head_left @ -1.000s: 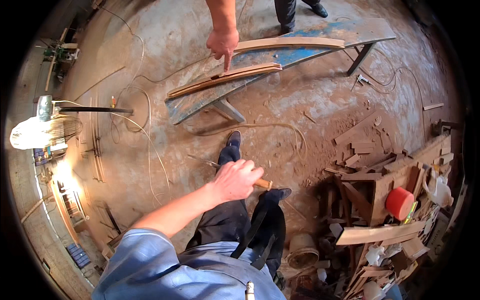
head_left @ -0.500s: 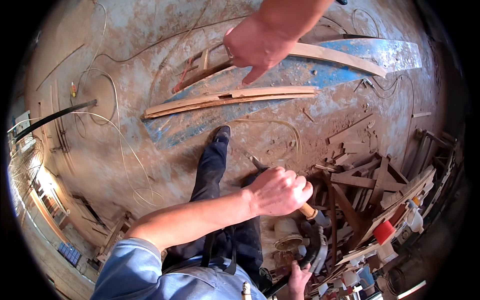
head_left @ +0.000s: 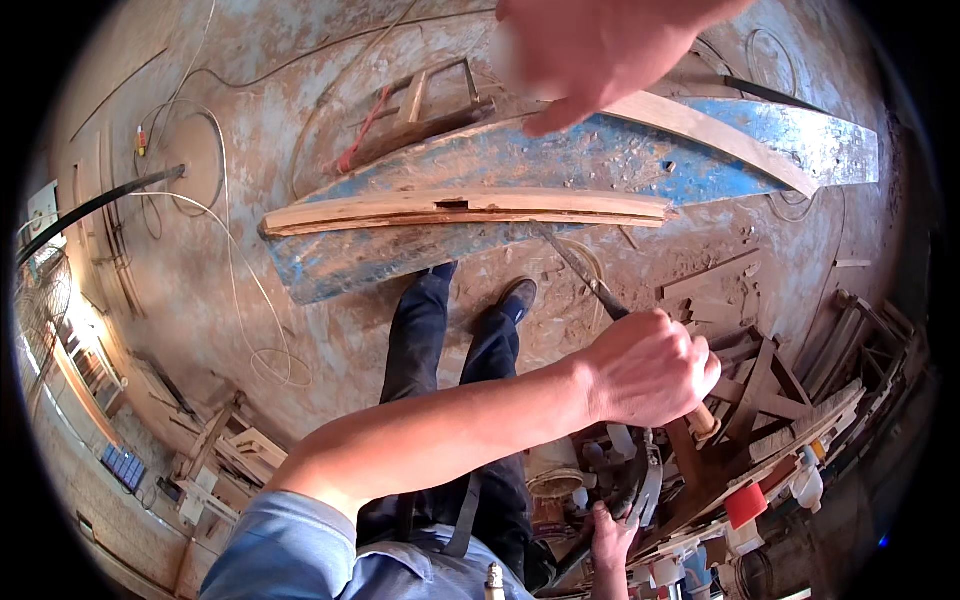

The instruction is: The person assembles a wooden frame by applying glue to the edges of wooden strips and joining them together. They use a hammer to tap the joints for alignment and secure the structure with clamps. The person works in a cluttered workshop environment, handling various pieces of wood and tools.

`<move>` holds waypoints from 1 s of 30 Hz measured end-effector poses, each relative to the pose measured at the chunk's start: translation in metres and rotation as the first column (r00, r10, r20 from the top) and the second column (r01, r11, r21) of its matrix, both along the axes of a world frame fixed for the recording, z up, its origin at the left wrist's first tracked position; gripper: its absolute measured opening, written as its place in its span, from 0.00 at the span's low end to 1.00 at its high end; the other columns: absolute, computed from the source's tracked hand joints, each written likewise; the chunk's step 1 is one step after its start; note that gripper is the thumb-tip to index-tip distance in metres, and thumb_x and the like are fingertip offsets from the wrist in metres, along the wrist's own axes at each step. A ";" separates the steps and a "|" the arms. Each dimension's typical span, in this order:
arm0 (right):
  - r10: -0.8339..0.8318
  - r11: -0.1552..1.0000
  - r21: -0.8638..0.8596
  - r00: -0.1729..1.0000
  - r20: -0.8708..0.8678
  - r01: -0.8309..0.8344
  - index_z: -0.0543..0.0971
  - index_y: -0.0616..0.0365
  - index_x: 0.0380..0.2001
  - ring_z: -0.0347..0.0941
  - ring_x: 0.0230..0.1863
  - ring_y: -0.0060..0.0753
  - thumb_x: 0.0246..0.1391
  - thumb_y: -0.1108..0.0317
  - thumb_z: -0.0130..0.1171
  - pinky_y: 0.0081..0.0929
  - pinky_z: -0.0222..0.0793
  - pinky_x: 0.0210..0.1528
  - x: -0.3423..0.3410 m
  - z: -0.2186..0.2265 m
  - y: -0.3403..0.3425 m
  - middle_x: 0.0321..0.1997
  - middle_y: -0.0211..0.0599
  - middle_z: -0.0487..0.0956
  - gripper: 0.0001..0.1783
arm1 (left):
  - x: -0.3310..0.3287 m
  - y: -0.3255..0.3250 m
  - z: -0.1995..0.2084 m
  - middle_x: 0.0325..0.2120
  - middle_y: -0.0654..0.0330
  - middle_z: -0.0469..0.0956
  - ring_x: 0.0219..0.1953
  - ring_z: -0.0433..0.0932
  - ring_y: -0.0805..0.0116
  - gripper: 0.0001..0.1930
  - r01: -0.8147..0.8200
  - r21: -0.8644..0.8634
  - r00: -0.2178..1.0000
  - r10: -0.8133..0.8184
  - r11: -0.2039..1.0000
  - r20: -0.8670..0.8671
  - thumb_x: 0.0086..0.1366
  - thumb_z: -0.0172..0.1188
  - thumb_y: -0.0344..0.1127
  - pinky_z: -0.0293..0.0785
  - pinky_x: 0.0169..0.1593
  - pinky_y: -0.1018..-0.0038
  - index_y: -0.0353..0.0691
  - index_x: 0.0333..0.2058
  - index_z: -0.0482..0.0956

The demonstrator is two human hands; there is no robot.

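My left hand [head_left: 655, 370] is closed around the wooden handle of a chisel [head_left: 592, 283]. Its long dark blade slants up and left, with the tip at the near edge of a curved wooden piece [head_left: 350, 212]. That piece lies on a blue-painted bench [head_left: 450, 243] and has a small dark slot near its middle. At the lower right, my right hand [head_left: 610, 540] grips a hammer-like tool [head_left: 645, 480] with a dark and grey metal head; its exact kind is hard to make out. Another person's hand [head_left: 590, 60], partly blurred, hangs over the bench's far side.
A second curved wooden strip [head_left: 715, 140] lies on the bench's right part. Offcuts [head_left: 760, 385] are heaped at the right, near a bucket [head_left: 555, 480]. Thin cables [head_left: 235, 240] trail over the floor at left, by a dark pole [head_left: 100, 215]. A small wooden frame [head_left: 415, 100] stands behind the bench.
My left hand has moved up and right, bringing the chisel tip to the curved piece. That piece now shows its slot more fully. The other person's hand has drawn back upward, away from it.
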State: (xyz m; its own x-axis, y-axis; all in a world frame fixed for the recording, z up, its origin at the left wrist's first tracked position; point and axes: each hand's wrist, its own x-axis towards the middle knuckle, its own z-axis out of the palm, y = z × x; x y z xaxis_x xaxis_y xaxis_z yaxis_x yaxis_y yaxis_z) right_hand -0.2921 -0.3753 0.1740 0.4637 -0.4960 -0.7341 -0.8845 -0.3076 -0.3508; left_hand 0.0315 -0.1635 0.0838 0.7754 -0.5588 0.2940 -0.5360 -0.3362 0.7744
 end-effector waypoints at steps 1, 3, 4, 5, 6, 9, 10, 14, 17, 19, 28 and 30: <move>0.003 1.000 0.005 1.000 0.007 -0.003 0.72 0.59 0.30 0.66 0.15 0.24 0.52 0.67 0.64 0.22 0.63 0.19 0.004 -0.001 -0.004 0.17 0.29 0.72 0.11 | 0.003 -0.002 -0.002 0.15 0.59 0.74 0.18 0.78 0.67 0.07 -0.004 0.001 1.000 0.004 1.000 -0.005 0.54 0.57 0.33 0.73 0.20 0.72 0.36 0.24 0.76; -0.030 0.999 0.034 0.999 -0.018 0.031 0.71 0.59 0.33 0.66 0.15 0.24 0.52 0.66 0.64 0.23 0.64 0.19 0.011 -0.001 -0.009 0.17 0.29 0.72 0.13 | 0.010 -0.004 -0.008 0.15 0.58 0.74 0.18 0.79 0.67 0.07 -0.021 0.015 0.999 0.021 1.000 -0.024 0.53 0.57 0.33 0.74 0.20 0.72 0.35 0.24 0.76; -0.046 0.998 0.048 0.998 -0.031 0.047 0.70 0.59 0.35 0.66 0.14 0.25 0.53 0.65 0.65 0.23 0.65 0.19 0.015 -0.001 -0.011 0.17 0.30 0.72 0.14 | 0.012 -0.004 -0.010 0.15 0.58 0.74 0.18 0.79 0.66 0.07 -0.019 0.026 0.999 0.020 0.999 -0.050 0.53 0.57 0.33 0.74 0.20 0.72 0.35 0.25 0.76; -0.065 0.996 0.055 0.997 -0.041 0.067 0.70 0.58 0.35 0.66 0.15 0.25 0.53 0.65 0.65 0.23 0.65 0.19 0.018 -0.001 -0.012 0.17 0.30 0.72 0.15 | 0.014 -0.004 -0.012 0.15 0.58 0.74 0.18 0.80 0.65 0.06 -0.024 0.044 0.998 0.026 0.999 -0.059 0.53 0.57 0.32 0.74 0.20 0.71 0.35 0.24 0.76; -0.084 0.994 0.060 0.995 -0.050 0.087 0.69 0.58 0.35 0.66 0.15 0.25 0.53 0.65 0.65 0.23 0.65 0.19 0.021 -0.001 -0.013 0.17 0.30 0.72 0.15 | 0.015 -0.004 -0.012 0.16 0.58 0.74 0.18 0.80 0.65 0.06 -0.034 0.039 0.998 0.036 0.999 -0.054 0.53 0.57 0.32 0.74 0.20 0.71 0.35 0.24 0.75; -0.135 0.987 0.081 0.989 -0.057 0.140 0.69 0.58 0.36 0.67 0.15 0.25 0.54 0.64 0.65 0.23 0.65 0.19 0.029 -0.001 -0.012 0.17 0.31 0.72 0.15 | 0.018 -0.004 -0.013 0.16 0.57 0.73 0.18 0.80 0.64 0.06 -0.057 0.047 0.996 0.060 0.997 -0.066 0.52 0.57 0.32 0.74 0.19 0.70 0.35 0.24 0.75; -0.151 0.984 0.081 0.986 -0.071 0.157 0.69 0.58 0.36 0.67 0.15 0.25 0.54 0.63 0.65 0.23 0.65 0.19 0.031 -0.002 -0.011 0.17 0.32 0.73 0.16 | 0.018 -0.004 -0.012 0.16 0.57 0.73 0.18 0.80 0.64 0.06 -0.069 0.045 0.995 0.072 0.997 -0.065 0.52 0.57 0.32 0.74 0.19 0.70 0.35 0.24 0.74; -0.097 0.992 0.073 0.995 -0.037 0.099 0.70 0.58 0.34 0.67 0.15 0.24 0.55 0.63 0.64 0.23 0.65 0.18 0.042 -0.002 -0.008 0.17 0.32 0.73 0.14 | 0.026 -0.002 -0.013 0.16 0.56 0.74 0.19 0.80 0.64 0.07 -0.107 0.040 0.992 0.109 0.994 -0.060 0.56 0.55 0.33 0.75 0.20 0.69 0.37 0.22 0.74; -0.088 0.990 0.107 0.995 -0.035 0.092 0.70 0.58 0.33 0.67 0.14 0.24 0.55 0.64 0.63 0.22 0.65 0.18 0.051 0.000 -0.007 0.17 0.31 0.72 0.13 | 0.033 0.000 -0.012 0.17 0.55 0.76 0.19 0.80 0.64 0.07 -0.122 0.028 0.989 0.124 0.992 -0.079 0.56 0.54 0.33 0.75 0.21 0.69 0.37 0.23 0.74; -0.119 0.983 0.139 0.992 -0.045 0.124 0.70 0.58 0.33 0.67 0.14 0.24 0.55 0.64 0.62 0.22 0.65 0.18 0.058 0.000 -0.005 0.16 0.31 0.72 0.12 | 0.036 0.000 -0.011 0.17 0.54 0.76 0.19 0.80 0.63 0.07 -0.143 0.019 0.982 0.144 0.990 -0.119 0.57 0.53 0.33 0.75 0.21 0.69 0.36 0.24 0.75; -0.090 0.995 0.031 0.996 0.024 0.090 0.73 0.60 0.28 0.67 0.14 0.24 0.56 0.61 0.60 0.21 0.63 0.20 0.087 0.001 0.009 0.13 0.30 0.71 0.13 | 0.065 -0.002 -0.026 0.21 0.53 0.78 0.19 0.81 0.63 0.07 -0.260 0.017 0.953 0.260 0.965 -0.155 0.58 0.55 0.32 0.76 0.19 0.70 0.34 0.28 0.78; -0.065 0.998 0.012 0.997 0.032 0.065 0.73 0.59 0.26 0.66 0.13 0.24 0.56 0.61 0.60 0.22 0.63 0.18 0.094 0.001 0.011 0.12 0.30 0.70 0.14 | 0.069 0.000 -0.028 0.21 0.53 0.78 0.20 0.81 0.62 0.08 -0.234 0.015 0.953 0.233 0.972 -0.192 0.59 0.55 0.32 0.77 0.21 0.69 0.34 0.28 0.78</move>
State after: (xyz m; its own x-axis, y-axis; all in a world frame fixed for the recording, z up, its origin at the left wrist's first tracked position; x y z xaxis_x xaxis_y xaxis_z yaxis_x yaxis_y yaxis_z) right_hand -0.1978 -0.3638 0.1749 0.4545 -0.5176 -0.7249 -0.8905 -0.2458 -0.3828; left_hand 0.1002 -0.1638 0.0556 0.9261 -0.3536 0.1313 -0.2850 -0.4279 0.8577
